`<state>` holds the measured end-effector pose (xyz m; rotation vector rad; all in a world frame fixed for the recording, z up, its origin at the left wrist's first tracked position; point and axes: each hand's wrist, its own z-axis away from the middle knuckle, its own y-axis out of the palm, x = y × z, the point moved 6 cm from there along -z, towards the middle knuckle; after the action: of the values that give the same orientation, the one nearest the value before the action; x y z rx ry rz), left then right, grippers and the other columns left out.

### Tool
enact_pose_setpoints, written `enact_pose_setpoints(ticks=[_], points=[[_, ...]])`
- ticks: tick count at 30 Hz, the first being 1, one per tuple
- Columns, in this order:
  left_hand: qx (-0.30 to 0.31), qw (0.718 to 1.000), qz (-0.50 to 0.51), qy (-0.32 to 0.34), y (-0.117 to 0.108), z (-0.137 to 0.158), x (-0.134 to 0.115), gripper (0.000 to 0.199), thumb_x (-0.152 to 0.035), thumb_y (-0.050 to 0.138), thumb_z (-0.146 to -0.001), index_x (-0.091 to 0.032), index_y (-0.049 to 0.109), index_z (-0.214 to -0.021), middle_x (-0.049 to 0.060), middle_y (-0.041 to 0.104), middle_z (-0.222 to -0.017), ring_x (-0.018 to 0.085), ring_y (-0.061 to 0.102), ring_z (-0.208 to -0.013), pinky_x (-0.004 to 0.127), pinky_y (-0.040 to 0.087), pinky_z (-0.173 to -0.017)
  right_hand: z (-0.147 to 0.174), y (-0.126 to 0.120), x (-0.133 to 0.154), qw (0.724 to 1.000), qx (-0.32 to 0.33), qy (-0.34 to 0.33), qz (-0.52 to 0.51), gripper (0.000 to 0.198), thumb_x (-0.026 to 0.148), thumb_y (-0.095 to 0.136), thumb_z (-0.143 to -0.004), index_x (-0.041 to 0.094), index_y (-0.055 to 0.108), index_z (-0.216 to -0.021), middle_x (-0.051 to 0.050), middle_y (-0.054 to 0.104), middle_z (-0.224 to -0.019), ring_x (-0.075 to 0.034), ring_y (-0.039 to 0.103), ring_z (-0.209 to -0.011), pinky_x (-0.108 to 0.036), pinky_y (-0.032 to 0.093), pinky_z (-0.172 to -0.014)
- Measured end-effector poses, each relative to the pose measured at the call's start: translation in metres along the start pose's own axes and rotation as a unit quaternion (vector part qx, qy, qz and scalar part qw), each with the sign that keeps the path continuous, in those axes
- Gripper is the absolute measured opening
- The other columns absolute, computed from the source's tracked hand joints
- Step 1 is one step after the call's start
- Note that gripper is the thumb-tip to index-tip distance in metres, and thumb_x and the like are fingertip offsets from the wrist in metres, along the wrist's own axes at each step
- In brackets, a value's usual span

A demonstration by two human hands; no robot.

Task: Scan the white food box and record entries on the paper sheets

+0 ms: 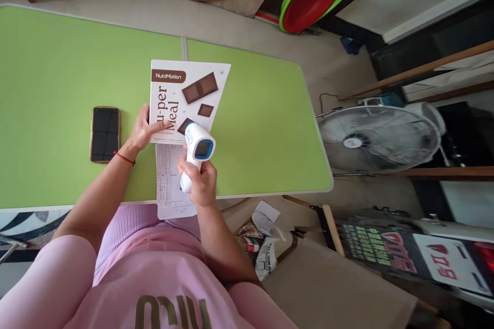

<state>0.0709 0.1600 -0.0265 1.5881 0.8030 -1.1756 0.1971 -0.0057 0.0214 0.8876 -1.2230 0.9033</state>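
1. The NutriMotion package is held above the near edge of the green surface, left of the white infrared thermometer.
2. By the left hand, the package is pinched at its left edge, with the thumb laid over the printed face; the fingers behind are hidden.
3. By the right hand, the thermometer is gripped around its handle, with the fingers curled closed. Its head overlaps the package's near right corner in view; whether the two touch cannot be told.
4. The package is judged to be light, fairly stiff card, smooth and easily creased; it is best taken by its edges, without hard squeezing.
5. The thermometer is judged to be light, rigid plastic, somewhat slippery and harmed by a drop; it is best held by the handle, with the screen left uncovered.
6. Printed sheets are seen just nearer than the package, overhanging the surface; these are judged limp and easily dragged.
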Motion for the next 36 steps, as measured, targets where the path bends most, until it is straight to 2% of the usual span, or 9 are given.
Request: enact_pose_setpoints(ticks=[6, 13, 20, 29, 32, 34, 36], points=[[-0.015, 1.000, -0.020, 0.005, -0.004, 0.002, 0.000, 0.067, -0.046, 0.096, -0.059, -0.020, 0.063, -0.111, 0.006, 0.074, -0.107, 0.026, 0.070, -0.097, 0.039, 0.056, -0.083, -0.007, 0.005, -0.007, 1.000, -0.003, 0.017, -0.008, 0.026, 0.046, 0.072, -0.072, 0.021, 0.064, -0.075, 0.004, 0.055, -0.061, -0.009, 0.046, -0.054, -0.024, 0.041, -0.050], [-0.010, 1.000, -0.019, 0.013, -0.002, 0.004, -0.006, 0.064, -0.045, 0.097, -0.061, -0.020, 0.063, -0.109, 0.006, 0.073, -0.101, 0.027, 0.071, -0.092, 0.038, 0.056, -0.078, -0.006, 0.005, -0.016, 0.998, -0.037, 0.049, -0.018, 0.025, 0.043, 0.073, -0.068, 0.022, 0.063, -0.076, 0.004, 0.057, -0.061, -0.010, 0.048, -0.054, -0.026, 0.043, -0.052], [0.005, 1.000, -0.024, 0.005, 0.000, 0.005, -0.007, 0.074, -0.050, 0.098, -0.057, -0.018, 0.061, -0.114, 0.008, 0.073, -0.108, 0.027, 0.069, -0.098, 0.038, 0.055, -0.082, -0.002, 0.008, -0.017, 0.995, -0.042, 0.074, -0.056, 0.029, 0.042, 0.075, -0.066, 0.021, 0.066, -0.085, 0.005, 0.059, -0.063, -0.010, 0.050, -0.056, -0.027, 0.043, -0.054], [0.019, 0.999, -0.030, 0.013, 0.000, 0.004, -0.005, 0.075, -0.053, 0.098, -0.056, -0.020, 0.061, -0.113, 0.006, 0.073, -0.107, 0.027, 0.070, -0.097, 0.039, 0.055, -0.081, 0.000, 0.012, -0.020, 0.994, -0.044, 0.068, -0.076, 0.031, 0.042, 0.073, -0.067, 0.022, 0.066, -0.089, 0.006, 0.055, -0.062, -0.010, 0.049, -0.055, -0.027, 0.044, -0.055], [0.020, 0.999, -0.043, 0.023, 0.000, 0.004, -0.007, 0.074, -0.054, 0.098, -0.057, -0.021, 0.061, -0.112, 0.006, 0.072, -0.106, 0.028, 0.070, -0.096, 0.040, 0.056, -0.081, 0.000, 0.013, -0.018, 0.996, -0.025, 0.060, -0.055, 0.029, 0.043, 0.070, -0.069, 0.022, 0.065, -0.088, 0.006, 0.056, -0.063, -0.010, 0.049, -0.055, -0.026, 0.043, -0.054], [0.021, 0.998, -0.055, 0.033, 0.000, 0.004, -0.008, 0.073, -0.056, 0.096, -0.060, -0.021, 0.060, -0.113, 0.006, 0.071, -0.106, 0.028, 0.069, -0.097, 0.041, 0.057, -0.082, -0.002, 0.006, -0.017, 0.999, -0.022, 0.038, -0.022, 0.024, 0.043, 0.069, -0.072, 0.022, 0.062, -0.083, 0.005, 0.057, -0.064, -0.010, 0.049, -0.055, -0.025, 0.042, -0.053], [0.025, 0.996, -0.060, 0.055, 0.000, 0.003, -0.008, 0.075, -0.058, 0.094, -0.063, -0.023, 0.058, -0.118, 0.006, 0.069, -0.110, 0.028, 0.069, -0.101, 0.043, 0.058, -0.085, -0.009, -0.015, -0.014, 0.998, -0.048, -0.016, 0.031, 0.024, 0.044, 0.068, -0.075, 0.023, 0.061, -0.084, 0.004, 0.060, -0.067, -0.011, 0.051, -0.056, -0.025, 0.044, -0.054]])
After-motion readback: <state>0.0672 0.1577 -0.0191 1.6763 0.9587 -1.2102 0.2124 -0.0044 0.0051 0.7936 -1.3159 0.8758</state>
